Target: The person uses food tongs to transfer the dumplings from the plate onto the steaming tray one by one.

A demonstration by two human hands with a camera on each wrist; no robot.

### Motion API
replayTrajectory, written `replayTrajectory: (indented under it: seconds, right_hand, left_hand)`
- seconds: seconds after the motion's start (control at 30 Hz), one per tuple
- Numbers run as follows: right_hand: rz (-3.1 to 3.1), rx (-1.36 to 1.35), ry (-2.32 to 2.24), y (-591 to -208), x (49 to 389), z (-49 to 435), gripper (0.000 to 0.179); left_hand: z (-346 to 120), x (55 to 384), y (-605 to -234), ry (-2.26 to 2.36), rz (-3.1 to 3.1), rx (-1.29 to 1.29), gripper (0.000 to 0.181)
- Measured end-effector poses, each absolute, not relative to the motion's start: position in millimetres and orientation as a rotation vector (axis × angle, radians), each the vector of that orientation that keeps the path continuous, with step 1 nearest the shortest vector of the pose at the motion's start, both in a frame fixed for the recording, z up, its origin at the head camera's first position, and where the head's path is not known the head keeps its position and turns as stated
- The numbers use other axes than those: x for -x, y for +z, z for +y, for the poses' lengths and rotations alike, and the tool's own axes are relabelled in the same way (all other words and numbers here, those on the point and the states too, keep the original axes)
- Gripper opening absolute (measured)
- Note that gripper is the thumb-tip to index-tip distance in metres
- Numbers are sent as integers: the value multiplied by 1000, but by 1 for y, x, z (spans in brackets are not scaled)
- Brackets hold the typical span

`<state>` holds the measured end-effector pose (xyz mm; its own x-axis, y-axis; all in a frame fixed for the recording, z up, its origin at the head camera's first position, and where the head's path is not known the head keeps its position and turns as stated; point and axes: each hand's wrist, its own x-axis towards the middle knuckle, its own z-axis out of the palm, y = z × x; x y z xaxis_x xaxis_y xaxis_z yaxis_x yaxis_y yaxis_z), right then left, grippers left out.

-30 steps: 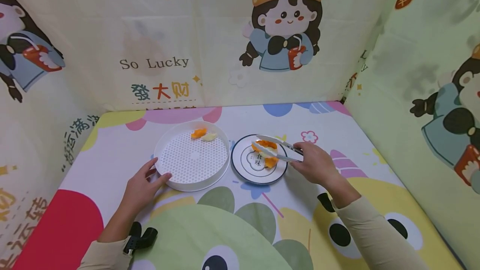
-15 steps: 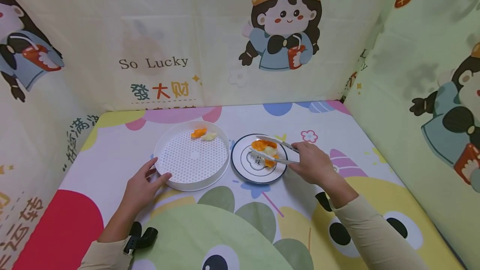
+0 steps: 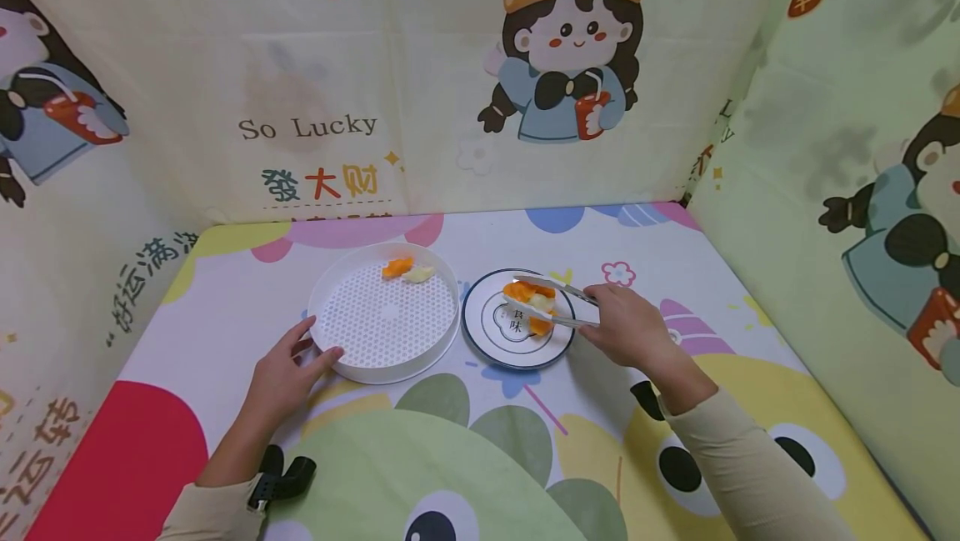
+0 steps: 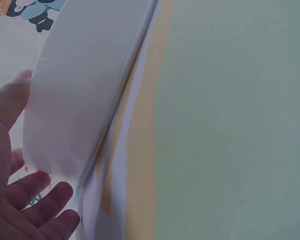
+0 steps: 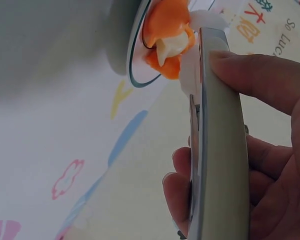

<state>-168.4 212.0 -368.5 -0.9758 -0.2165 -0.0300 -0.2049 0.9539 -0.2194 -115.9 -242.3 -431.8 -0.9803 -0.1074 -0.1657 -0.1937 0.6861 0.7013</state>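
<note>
My left hand (image 3: 281, 374) lies at the near left of a round white perforated steamer tray (image 3: 375, 316), thumb and index finger spread at its rim, the other fingers loosely bent beside the wall. Inside, near the far edge, sit an orange piece (image 3: 397, 267) and a pale piece (image 3: 418, 274), shaped like dumplings. My right hand (image 3: 630, 324) grips metal tongs (image 3: 573, 323) with pale tips. They reach over a blue-rimmed white plate (image 3: 487, 341), their arms on either side of orange and pale pieces (image 3: 528, 291). Another orange piece (image 3: 540, 326) lies on the plate's near side.
The tray and plate stand side by side on a cartoon-printed tablecloth (image 3: 480, 458). Printed cloth walls (image 3: 420, 66) close in the back and both sides. A black strap (image 3: 281, 478) circles the left wrist.
The tongs have come slightly left and their tips have settled around the pieces on the plate. My left hand, the tray and its pieces have stayed in place.
</note>
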Motion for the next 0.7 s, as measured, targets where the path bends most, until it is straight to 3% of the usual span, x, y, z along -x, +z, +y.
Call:
replayTrajectory:
  seconds: [0.7]
  right_hand:
    - [3090, 349, -453, -363, 164, 210, 53]
  left_hand:
    - [-243, 117, -433, 1189, 2781, 245, 93]
